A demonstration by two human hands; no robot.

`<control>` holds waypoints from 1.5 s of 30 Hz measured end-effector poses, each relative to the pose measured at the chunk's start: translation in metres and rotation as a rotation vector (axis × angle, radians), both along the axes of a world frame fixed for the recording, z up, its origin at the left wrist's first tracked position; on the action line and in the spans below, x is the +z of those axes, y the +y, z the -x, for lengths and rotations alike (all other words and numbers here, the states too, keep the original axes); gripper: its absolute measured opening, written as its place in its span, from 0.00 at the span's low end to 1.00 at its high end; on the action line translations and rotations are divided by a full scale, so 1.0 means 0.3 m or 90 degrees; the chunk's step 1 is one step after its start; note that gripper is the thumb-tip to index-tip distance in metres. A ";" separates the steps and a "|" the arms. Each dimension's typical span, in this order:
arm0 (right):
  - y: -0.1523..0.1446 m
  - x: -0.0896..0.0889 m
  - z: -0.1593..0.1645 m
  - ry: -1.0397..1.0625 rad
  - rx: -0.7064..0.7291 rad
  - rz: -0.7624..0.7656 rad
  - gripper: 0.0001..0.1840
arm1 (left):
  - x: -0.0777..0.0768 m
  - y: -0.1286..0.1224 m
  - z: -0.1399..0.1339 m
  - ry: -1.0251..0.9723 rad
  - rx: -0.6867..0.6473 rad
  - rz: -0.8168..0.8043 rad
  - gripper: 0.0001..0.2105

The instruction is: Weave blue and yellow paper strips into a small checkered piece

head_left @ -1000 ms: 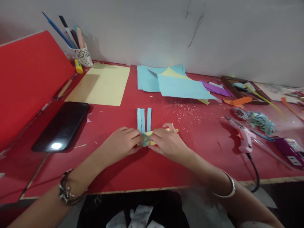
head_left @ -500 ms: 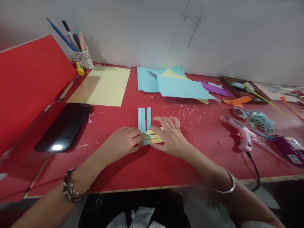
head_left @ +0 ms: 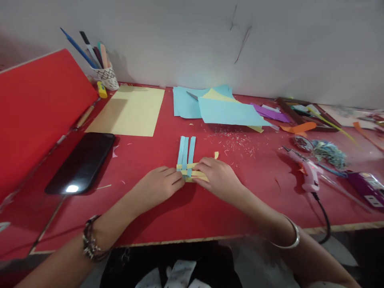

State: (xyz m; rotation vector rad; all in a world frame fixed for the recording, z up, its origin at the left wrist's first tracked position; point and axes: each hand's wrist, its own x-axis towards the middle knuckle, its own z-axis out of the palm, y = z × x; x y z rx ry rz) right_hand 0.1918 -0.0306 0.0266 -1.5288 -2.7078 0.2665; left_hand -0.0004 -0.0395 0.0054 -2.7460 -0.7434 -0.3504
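Several blue paper strips [head_left: 186, 150] and yellow paper strips [head_left: 198, 173] cross over and under each other on the red table. The blue ones point away from me, leaning slightly right, while the yellow ones run off to the right. My left hand [head_left: 163, 184] has its fingers together, pinching the weave's lower left corner. Over the yellow strips, my right hand [head_left: 218, 176] is closed with its fingertips on them. It hides their middle parts, and one yellow end [head_left: 216, 155] sticks out beyond the knuckles.
Left of my hands lies a black phone [head_left: 82, 162] with its light on. Yellow paper [head_left: 135, 110] and blue sheets [head_left: 231, 111] lie along the wall, with paper shreds [head_left: 237, 142] in front. A pink glue gun [head_left: 309, 174] with a cord rests at the right.
My right hand's spread fingers have come down and closed on the yellow strips. The blue strips have shifted slightly right and now lean that way. My left hand stays at the lower left corner.
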 end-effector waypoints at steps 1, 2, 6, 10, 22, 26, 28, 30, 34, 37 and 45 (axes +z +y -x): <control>-0.004 0.003 0.004 0.001 -0.013 0.011 0.12 | 0.002 -0.006 -0.004 0.007 0.004 -0.002 0.07; -0.008 0.007 0.008 0.001 -0.027 0.022 0.12 | 0.003 -0.014 -0.008 0.012 0.016 -0.005 0.07; -0.017 0.024 0.018 -0.007 -0.086 0.076 0.13 | 0.004 -0.061 -0.039 0.010 0.102 -0.025 0.07; -0.007 0.025 0.013 0.020 -0.079 0.095 0.12 | 0.000 -0.117 -0.077 0.025 0.180 -0.051 0.14; -0.013 0.010 0.017 0.019 -0.055 0.049 0.08 | -0.011 -0.167 -0.128 0.038 0.289 0.000 0.15; -0.010 -0.007 0.006 0.057 -0.040 0.048 0.07 | -0.026 -0.178 -0.135 0.037 0.310 0.000 0.16; -0.003 -0.016 -0.001 0.079 -0.015 0.006 0.07 | -0.031 -0.184 -0.142 0.045 0.315 0.015 0.16; 0.003 -0.020 -0.007 0.112 0.003 -0.058 0.09 | -0.035 -0.189 -0.148 0.047 0.317 0.014 0.17; 0.006 -0.019 -0.008 0.159 0.038 -0.128 0.11 | -0.043 -0.196 -0.156 0.044 0.318 -0.023 0.17; -0.002 -0.021 0.006 0.150 0.085 -0.083 0.11 | -0.047 -0.198 -0.156 0.047 0.323 -0.022 0.18; -0.012 -0.039 0.038 0.158 0.061 0.025 0.11 | -0.040 -0.199 -0.160 0.052 0.333 0.027 0.20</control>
